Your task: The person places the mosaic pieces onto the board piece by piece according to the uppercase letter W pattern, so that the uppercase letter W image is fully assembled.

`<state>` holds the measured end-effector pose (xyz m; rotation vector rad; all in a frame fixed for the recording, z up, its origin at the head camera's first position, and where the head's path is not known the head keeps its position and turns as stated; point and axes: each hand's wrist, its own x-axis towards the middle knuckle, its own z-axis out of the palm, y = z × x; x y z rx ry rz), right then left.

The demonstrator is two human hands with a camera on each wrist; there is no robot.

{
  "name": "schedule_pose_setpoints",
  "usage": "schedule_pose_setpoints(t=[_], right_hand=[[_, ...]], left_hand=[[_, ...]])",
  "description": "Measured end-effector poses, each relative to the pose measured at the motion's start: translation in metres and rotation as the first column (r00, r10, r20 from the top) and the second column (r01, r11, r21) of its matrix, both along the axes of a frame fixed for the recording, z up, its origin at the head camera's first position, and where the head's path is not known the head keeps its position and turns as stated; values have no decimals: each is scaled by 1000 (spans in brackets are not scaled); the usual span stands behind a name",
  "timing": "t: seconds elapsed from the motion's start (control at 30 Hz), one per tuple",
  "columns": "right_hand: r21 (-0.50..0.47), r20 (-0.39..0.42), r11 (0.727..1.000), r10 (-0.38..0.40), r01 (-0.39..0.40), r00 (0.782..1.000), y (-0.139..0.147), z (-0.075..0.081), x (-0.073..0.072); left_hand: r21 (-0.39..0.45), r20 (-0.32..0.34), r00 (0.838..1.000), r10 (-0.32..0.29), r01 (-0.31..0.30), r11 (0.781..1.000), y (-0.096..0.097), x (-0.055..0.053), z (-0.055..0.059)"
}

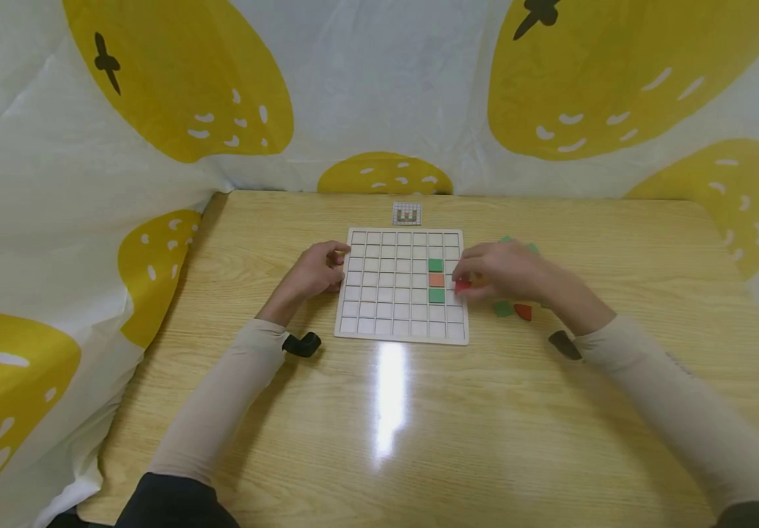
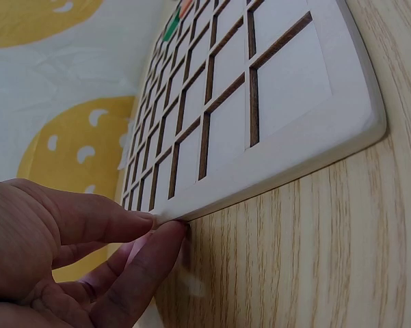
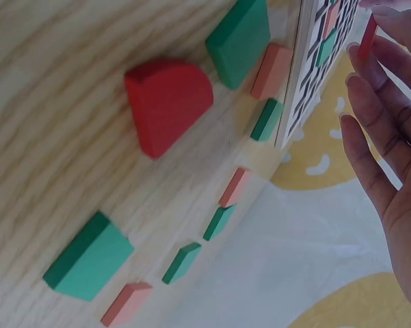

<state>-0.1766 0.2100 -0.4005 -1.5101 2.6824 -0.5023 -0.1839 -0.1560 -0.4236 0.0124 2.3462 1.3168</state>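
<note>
The left hand (image 1: 315,270) pinches the left edge of the white square grid board (image 1: 388,279) between thumb and finger. The right hand (image 1: 510,270) grips a small flat red piece (image 1: 463,285) at the board's right edge. Two green squares (image 1: 435,265) flank an orange square (image 1: 436,279) on the grid; a red rounded block (image 3: 167,106) lies on the wooden tabletop (image 1: 485,425).
</note>
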Motion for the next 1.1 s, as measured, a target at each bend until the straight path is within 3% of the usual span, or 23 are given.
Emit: schedule_pose_setpoints(t=[0.33,0.57,0.83,1.1], right_hand=[[4,-1,998,62,-62,998,-12,-7,2],[5,59,997,75,-76,995,-20,-12,6],[5,18,995,95,-95,995,-29,-15,13],[68,-15,993,100,-99,995,-34,-19,16]], left_hand=[[8,0,1000,-1,1,1000,0,0,-1],[8,-2,1000,-3,3,1000,-1,-1,-3],[5,-3,1000,-4,4,1000,-1,-2,-3],[5,-1,1000,-2,2,1000,0,-1,-2]])
